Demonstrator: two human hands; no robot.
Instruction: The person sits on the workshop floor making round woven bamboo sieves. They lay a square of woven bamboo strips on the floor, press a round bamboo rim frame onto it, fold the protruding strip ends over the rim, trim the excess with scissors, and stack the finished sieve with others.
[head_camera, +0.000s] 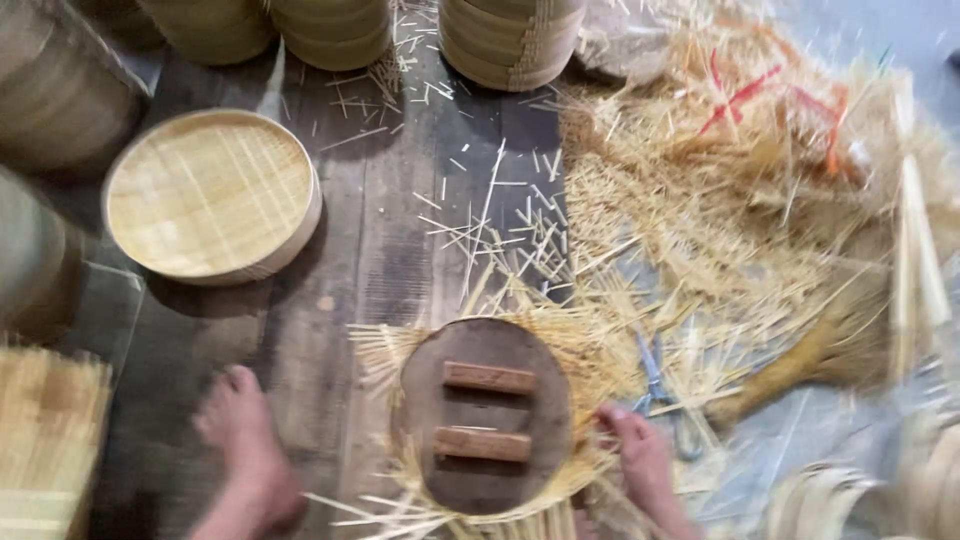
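While the view is blurred, the layout reads well enough. Far L, a bundle of bamboo strips (45, 430) lies at the frame edge, w/ a round woven lid (210, 195) above it on the plank floor (370, 230). A bare foot (245, 450) rests on the planks between the bundle & the work. L hand isn't in view.

Centre: a round wooden disc (485, 415) w/ 2 wooden blocks on top sits on a mat of bamboo strips (385, 350) that sticks out all round its rim. Judging by that, the step in hand is working the mat's edge around the disc.

R hand (640, 462) is at the disc's R rim, fingertips on the strip ends; can't tell if its grip is closed on any or just pressing. Scissors (655, 380) lie just beside it, up & R, untouched; a cut along the rim would call for picking them up 1st. Further R, a loose pile of offcuts (700, 200).
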